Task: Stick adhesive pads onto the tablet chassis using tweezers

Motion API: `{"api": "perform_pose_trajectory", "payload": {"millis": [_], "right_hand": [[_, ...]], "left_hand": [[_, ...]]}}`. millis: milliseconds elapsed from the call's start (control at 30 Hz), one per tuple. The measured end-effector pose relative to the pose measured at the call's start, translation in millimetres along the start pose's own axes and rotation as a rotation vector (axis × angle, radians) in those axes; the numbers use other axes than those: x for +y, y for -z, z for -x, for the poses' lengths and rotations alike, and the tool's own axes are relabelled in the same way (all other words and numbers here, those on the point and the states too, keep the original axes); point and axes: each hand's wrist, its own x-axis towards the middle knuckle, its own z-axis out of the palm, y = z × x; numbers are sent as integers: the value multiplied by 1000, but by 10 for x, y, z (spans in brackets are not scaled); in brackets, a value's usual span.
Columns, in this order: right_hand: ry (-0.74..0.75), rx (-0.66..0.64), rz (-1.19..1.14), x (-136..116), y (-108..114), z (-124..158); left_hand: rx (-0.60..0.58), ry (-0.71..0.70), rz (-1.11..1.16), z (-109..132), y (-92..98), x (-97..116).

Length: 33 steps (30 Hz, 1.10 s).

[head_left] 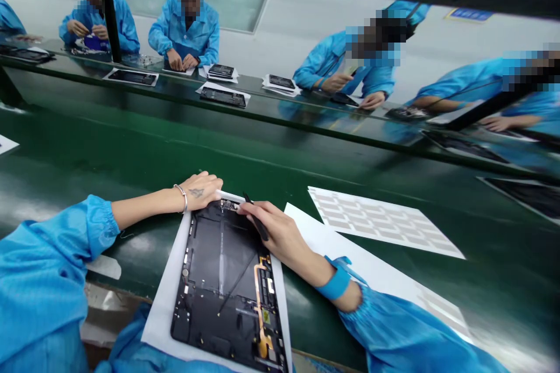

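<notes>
An opened black tablet chassis [227,280] lies on a white sheet [161,309] on the green belt in front of me. My left hand [201,190] rests at the chassis's far left corner, fingers curled down onto the edge. My right hand [273,230] sits over the far right corner and pinches a thin black stylus-like tool [256,217], its tip pointing away from me. An orange flex cable [261,303] runs down the right side of the chassis.
A white sheet of small labels [380,222] lies to the right on the green belt [131,145], another white sheet [394,280] under my right forearm. Across a raised rail, several people in blue coats work on more tablets [223,97].
</notes>
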Motion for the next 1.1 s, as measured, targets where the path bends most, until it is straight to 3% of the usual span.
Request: {"api": "perform_pose_trajectory", "payload": {"millis": [100, 200, 367, 500, 633, 733, 833, 900, 1000, 1100], "right_hand": [[-60, 54, -64, -6, 27, -24], [-117, 249, -73, 20, 119, -61], [-322, 627, -152, 74, 319, -128], [-311, 666, -198, 109, 339, -167], [-196, 601, -159, 156, 273, -185], [-178, 570, -135, 175, 234, -191], [-183, 536, -133, 129, 195, -181], [-131, 485, -134, 71, 165, -171], [-12, 353, -109, 58, 168, -215], [-80, 180, 81, 344, 342, -386]], "left_hand": [[21, 8, 19, 33, 4, 34], [56, 43, 31, 58, 107, -30], [242, 286, -4, -62, 632, -590], [405, 636, -82, -255, 1088, -1121], [448, 884, -117, -415, 1250, -1376], [455, 935, -141, -458, 1231, -1401], [455, 875, -183, -441, 1113, -1318], [412, 772, -201, -405, 966, -1194], [241, 535, -179, -316, 665, -898], [46, 282, -132, -191, 372, -573]]}}
